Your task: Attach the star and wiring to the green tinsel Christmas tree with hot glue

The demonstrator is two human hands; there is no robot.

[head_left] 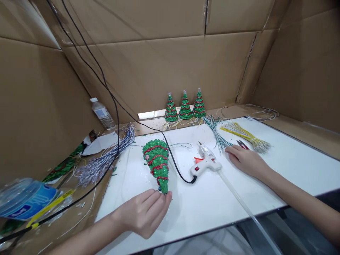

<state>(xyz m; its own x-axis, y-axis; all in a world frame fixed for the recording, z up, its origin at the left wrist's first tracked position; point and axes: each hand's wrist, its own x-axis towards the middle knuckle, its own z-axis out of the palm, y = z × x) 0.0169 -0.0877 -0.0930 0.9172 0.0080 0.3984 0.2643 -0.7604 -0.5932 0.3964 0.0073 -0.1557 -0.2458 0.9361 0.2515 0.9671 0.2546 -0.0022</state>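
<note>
My left hand (145, 212) is closed on the tip of a small green Christmas tree (157, 159) with red garland, which points toward me with its wide base away. My right hand (245, 161) has its fingertips pinched at the near end of a bundle of green and white wires (216, 132); how many strands lie between the fingers is hidden. Between my hands lies a white hot glue gun (205, 164) with an orange trigger and a long clear glue stick (239, 198) out of its back. Small red-handled snips (242, 144) lie just behind my right hand.
Three finished-looking trees (185, 106) stand at the back with wires under them. Yellow and white wires (247, 136) lie right, purple-white ones (106, 156) left. A black cord (117, 102) crosses above the white board (186, 212). Bottles (103, 113) and cardboard walls (170, 63) surround it.
</note>
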